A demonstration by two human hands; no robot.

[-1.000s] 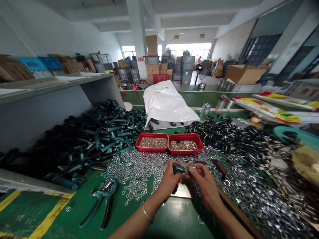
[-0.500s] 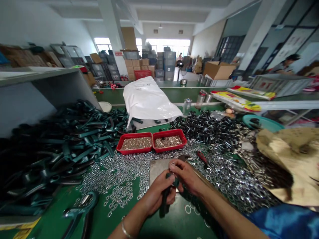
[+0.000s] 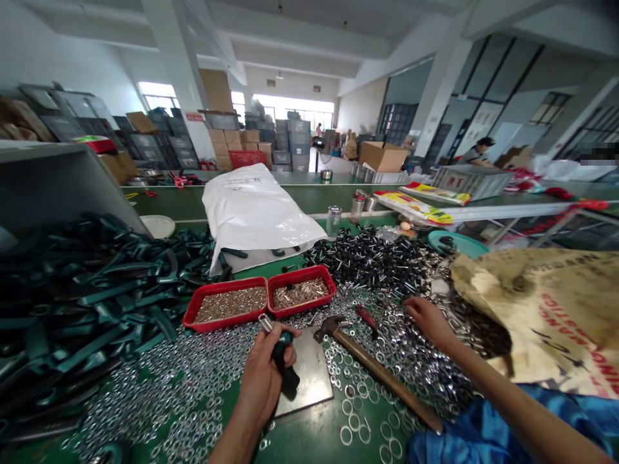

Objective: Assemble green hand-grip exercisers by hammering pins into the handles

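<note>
My left hand (image 3: 264, 370) is wrapped round a dark green tool handle (image 3: 285, 364) with a black lower end, over a flat metal plate (image 3: 312, 380). A bright ribbed metal piece, like a coil spring or thread, (image 3: 265, 322) sticks up at its top. My right hand (image 3: 428, 321) is at the near edge of a heap of black-headed screws (image 3: 382, 261), above loose metal parts. Its fingers are drawn together, and what they hold, if anything, is hidden. A hammer (image 3: 382, 370) with a wooden handle lies between my hands.
Two red trays (image 3: 193, 316) of small metal parts stand ahead. Green handles (image 3: 111, 296) are heaped at the left. Small rings and nuts (image 3: 178, 380) cover the green table. A red-handled tool (image 3: 367, 319), a white sack (image 3: 256, 206) and a brown paper sack (image 3: 541, 309) lie around.
My right hand has left the green handle and moved right to the screw heap. My left hand keeps the handle, farther left in view. The view has turned right, uncovering the hammer.
</note>
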